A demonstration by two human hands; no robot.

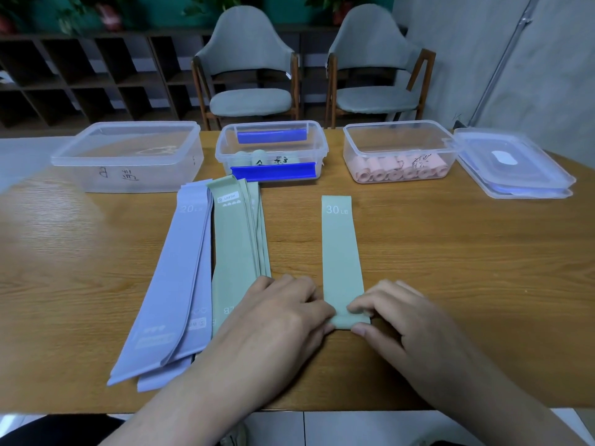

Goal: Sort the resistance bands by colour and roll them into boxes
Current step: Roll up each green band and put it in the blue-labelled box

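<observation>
Both hands (283, 312) (391, 312) pinch green band (341, 252) near end, apparently folded

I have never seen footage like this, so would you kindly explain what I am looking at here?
This is one picture from a camera worn on a person's head, looking down at their own hands; there is no machine. On the wooden table the left hand and right hand pinch the near end of a green band, starting a roll. Beside it lie a purple pile and a green pile. Behind stand three clear boxes: the left box, the middle box holding green rolls, and the right box holding pink rolls.
</observation>
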